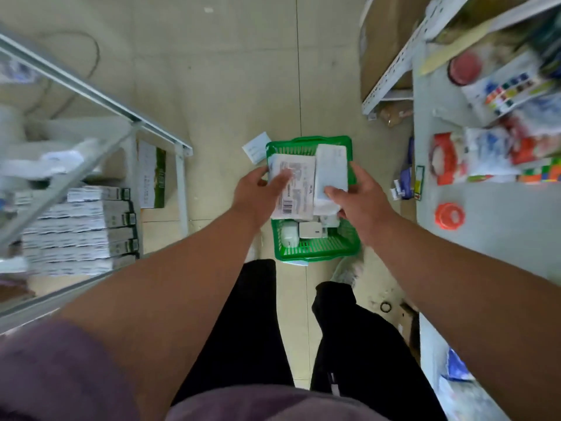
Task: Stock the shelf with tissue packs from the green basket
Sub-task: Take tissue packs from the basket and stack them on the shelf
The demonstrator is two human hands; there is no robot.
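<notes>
Both hands [258, 189] [359, 202] gripping tissue packs [299, 189]

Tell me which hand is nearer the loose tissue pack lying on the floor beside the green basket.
Left. The left hand, holding a barcoded pack, is just below the floor pack. The right hand holds another pack across the green basket, farther away.

From my end the aisle floor [230, 86] ahead of the green basket [315, 250] looked wide open, but a metal shelf [91, 92] crowded the left and a cluttered counter [485, 214] boxed in the right.
</notes>
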